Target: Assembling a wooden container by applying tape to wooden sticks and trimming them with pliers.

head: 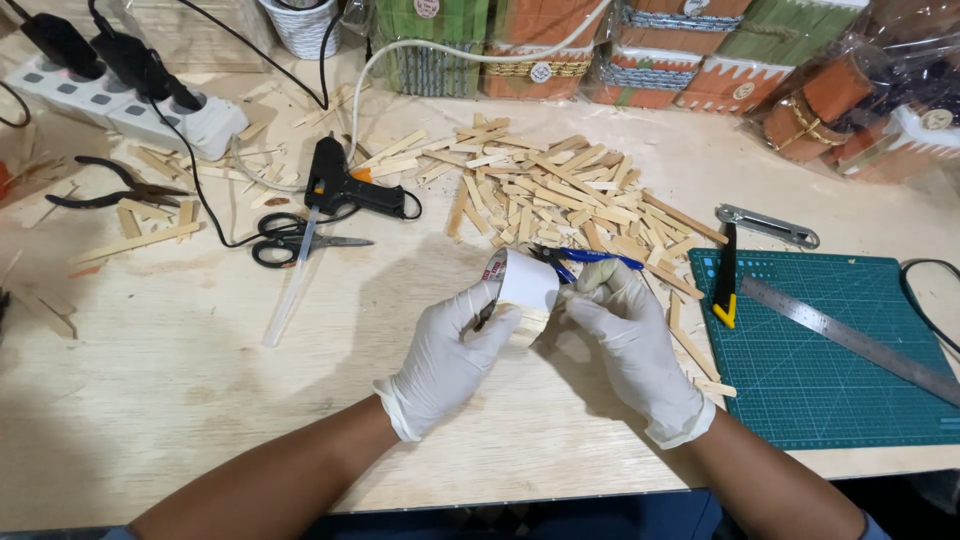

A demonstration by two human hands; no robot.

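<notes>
Both my hands wear white gloves and meet over the middle of the wooden table (200,400). My left hand (445,355) and my right hand (625,335) together hold a roll of white tape (522,280), with a strip of it pulled out between the fingers. A blue-handled tool (590,258) lies just behind the roll, by my right fingers; whether those fingers grip it I cannot tell. Behind it spreads a pile of flat wooden sticks (560,195).
A black glue gun (345,185), black scissors (290,240) and a clear glue stick (285,300) lie left of centre. Pliers (115,188) and a power strip (120,105) sit far left. A green cutting mat (830,350) with a steel ruler (850,338) and a cutter (725,275) is right. Wrapped boxes (640,50) line the back.
</notes>
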